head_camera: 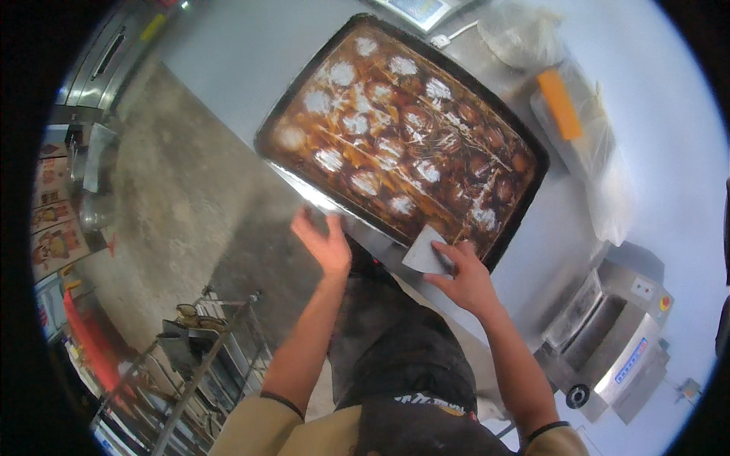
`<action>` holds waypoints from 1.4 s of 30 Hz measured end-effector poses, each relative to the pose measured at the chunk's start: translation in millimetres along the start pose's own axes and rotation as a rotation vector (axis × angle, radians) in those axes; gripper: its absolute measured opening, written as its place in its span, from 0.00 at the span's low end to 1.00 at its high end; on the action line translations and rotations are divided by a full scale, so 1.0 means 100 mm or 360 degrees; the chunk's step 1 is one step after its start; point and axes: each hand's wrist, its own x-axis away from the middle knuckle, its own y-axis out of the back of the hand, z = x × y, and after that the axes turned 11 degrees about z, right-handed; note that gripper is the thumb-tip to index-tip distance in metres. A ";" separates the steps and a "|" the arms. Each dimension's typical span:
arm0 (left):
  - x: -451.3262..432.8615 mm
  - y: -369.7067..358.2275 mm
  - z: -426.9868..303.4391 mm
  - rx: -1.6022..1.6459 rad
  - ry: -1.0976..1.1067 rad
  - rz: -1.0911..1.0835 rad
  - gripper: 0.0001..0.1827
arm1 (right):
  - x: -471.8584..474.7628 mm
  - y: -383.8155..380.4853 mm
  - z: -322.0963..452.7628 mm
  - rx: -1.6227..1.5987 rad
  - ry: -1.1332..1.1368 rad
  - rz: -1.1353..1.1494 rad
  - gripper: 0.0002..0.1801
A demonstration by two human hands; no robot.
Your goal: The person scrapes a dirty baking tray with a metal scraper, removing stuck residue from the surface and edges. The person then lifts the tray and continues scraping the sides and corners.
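Note:
A large dark-rimmed baking tray (393, 137) lies on the pale worktop, its brown, stained base marked with scratches and several rounded whitish patches. In my right hand (465, 273) is a flat, light grey piece (426, 251), a scraper or pad, pinched between thumb and fingers at the tray's near rim. My left hand (325, 242) hovers by the near left edge of the tray, thumb and fingers apart, holding nothing. Whether its fingertips touch the shiny metal edge (311, 194) there, I cannot tell.
Clear plastic bags (593, 154) and an orange strip (559, 104) lie right of the tray. A stainless-steel machine (610, 336) with a red button stands lower right. A metal rack (194, 376) holding trays is at lower left, on the concrete floor (165, 171).

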 end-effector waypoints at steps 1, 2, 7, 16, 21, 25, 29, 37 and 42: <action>-0.15 0.01 0.02 -0.0089 0.0010 -0.0103 0.33 | 0.01 -0.01 0.00 0.0029 0.0007 0.0029 0.39; -0.34 0.01 -0.05 -0.0113 -0.0011 -0.0167 0.33 | 0.02 -0.02 -0.01 0.0053 0.0006 0.0051 0.39; -1.44 0.13 -0.17 -0.0157 -0.0044 -0.0369 0.39 | 0.04 0.03 0.00 0.0281 0.0054 0.0058 0.37; -2.07 0.22 -0.03 -0.0331 -0.0315 -0.0254 0.30 | -0.04 -0.04 0.23 0.0344 0.0162 -0.0001 0.36; -2.05 0.19 -0.07 -0.0260 -0.0211 -0.0224 0.31 | -0.17 0.00 0.42 0.0393 0.0151 0.0076 0.35; -2.02 0.19 -0.14 -0.0177 -0.0134 -0.0223 0.31 | -0.02 0.09 0.40 0.0541 0.0079 0.0117 0.35; -1.93 0.17 -0.27 -0.0120 -0.0142 -0.0273 0.30 | 0.07 0.15 0.31 0.0547 0.0082 0.0112 0.34; -1.98 0.13 -0.21 -0.0082 -0.0161 -0.0290 0.31 | -0.40 0.21 0.74 0.0526 0.0129 0.0243 0.33; -1.99 0.14 -0.16 -0.0081 -0.0178 -0.0312 0.31 | -0.21 0.30 0.60 0.0692 0.0052 0.0350 0.33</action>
